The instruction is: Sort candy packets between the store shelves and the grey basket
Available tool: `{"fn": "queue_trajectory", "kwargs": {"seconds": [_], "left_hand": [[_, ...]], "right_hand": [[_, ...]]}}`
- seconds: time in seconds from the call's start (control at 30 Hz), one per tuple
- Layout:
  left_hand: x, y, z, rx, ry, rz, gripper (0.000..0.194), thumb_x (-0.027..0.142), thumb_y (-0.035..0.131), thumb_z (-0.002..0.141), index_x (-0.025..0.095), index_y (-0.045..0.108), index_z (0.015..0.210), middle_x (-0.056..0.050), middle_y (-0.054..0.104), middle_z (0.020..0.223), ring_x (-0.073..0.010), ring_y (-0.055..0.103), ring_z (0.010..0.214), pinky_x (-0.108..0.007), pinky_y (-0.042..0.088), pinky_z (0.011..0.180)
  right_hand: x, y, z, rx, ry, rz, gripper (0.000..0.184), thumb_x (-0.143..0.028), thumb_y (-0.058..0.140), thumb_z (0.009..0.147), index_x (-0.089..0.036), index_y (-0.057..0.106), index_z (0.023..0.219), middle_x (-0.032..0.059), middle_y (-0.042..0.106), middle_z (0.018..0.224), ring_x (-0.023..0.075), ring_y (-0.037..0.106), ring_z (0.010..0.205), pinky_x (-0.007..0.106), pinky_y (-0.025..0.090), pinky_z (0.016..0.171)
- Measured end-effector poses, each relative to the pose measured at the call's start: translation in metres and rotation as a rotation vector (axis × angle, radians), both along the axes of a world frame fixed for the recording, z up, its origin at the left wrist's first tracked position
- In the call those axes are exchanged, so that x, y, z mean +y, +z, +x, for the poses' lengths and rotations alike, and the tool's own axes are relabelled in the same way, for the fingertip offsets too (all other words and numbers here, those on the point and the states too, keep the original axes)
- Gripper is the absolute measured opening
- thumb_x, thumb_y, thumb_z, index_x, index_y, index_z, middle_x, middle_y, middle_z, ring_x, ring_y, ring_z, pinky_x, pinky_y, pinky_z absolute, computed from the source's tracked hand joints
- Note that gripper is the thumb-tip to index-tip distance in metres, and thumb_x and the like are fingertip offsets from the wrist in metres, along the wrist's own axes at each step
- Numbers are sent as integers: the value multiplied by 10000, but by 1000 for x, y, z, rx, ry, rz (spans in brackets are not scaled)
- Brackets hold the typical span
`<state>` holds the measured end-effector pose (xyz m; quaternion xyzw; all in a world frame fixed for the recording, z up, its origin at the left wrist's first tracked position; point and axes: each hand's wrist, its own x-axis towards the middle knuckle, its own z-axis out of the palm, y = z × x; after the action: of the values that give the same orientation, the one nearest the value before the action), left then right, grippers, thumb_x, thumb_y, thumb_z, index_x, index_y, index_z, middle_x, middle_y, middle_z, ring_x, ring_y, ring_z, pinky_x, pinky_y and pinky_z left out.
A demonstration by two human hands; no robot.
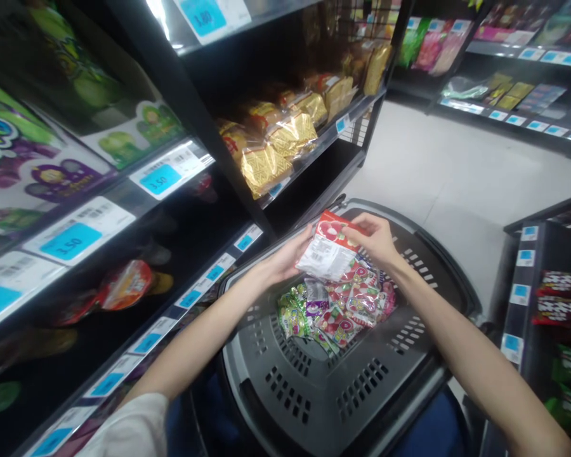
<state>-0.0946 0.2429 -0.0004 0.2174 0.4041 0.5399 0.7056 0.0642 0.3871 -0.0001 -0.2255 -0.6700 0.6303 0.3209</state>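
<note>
Over a grey shopping basket [304, 374], a red and white snack packet [330, 244] is held between my two hands. My left hand [290, 254] is closed on its left edge, with the fingers partly hidden behind it. My right hand [374, 238] pinches the packet's upper right side, where fruit is pictured on red. Below, inside the basket, lies a heap of small candy packets [349, 304] in red, pink and white. Green packets [292, 311] and a purple one [316, 306] lie at the heap's left side.
Dark shelves with price labels [159, 178] run along the left. Gold-wrapped packages [290, 133] sit on one shelf. Pale floor [423, 152] stretches ahead. At the right stands a low shelf with red packets [561, 311]; more shelves [509, 95] are at the back.
</note>
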Motion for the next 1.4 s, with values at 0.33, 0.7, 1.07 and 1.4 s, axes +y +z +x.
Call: {"fn": "queue_trajectory", "kwargs": {"seconds": [0.33, 0.7, 1.07, 1.4], "left_hand": [[-9, -5, 0, 260, -205, 41, 545, 228, 857, 711, 120, 676, 1213, -163, 702, 1223, -253, 699, 1054, -420, 517, 1009], [-8, -7, -2, 316, -211, 111, 538, 241, 842, 734, 128, 664, 1229, -161, 685, 1263, -252, 680, 1110, -419, 505, 1035], [-9, -3, -4, 311, -235, 141, 583, 253, 852, 720, 128, 648, 1252, -162, 681, 1270, -263, 681, 1105, -445, 510, 1027], [-9, -1, 3, 386, -97, 148, 531, 269, 853, 712, 108, 672, 1185, -142, 726, 1163, -258, 685, 1078, -467, 473, 1056]], "right_hand": [[0, 1, 3, -32, -51, 61, 303, -435, 861, 648, -182, 710, 716, 29, 714, 715, 138, 618, 608, 280, 491, 554], [2, -5, 2, -31, -52, 58, 307, -450, 861, 667, -188, 720, 745, 21, 719, 717, 137, 624, 602, 273, 492, 550], [2, 1, 1, -43, -54, 56, 358, -507, 863, 636, -194, 713, 725, 25, 719, 725, 140, 618, 619, 277, 492, 576], [3, -1, 7, -80, 297, -104, 459, -606, 821, 671, -187, 754, 847, 42, 747, 826, 166, 660, 727, 295, 550, 676]]}}
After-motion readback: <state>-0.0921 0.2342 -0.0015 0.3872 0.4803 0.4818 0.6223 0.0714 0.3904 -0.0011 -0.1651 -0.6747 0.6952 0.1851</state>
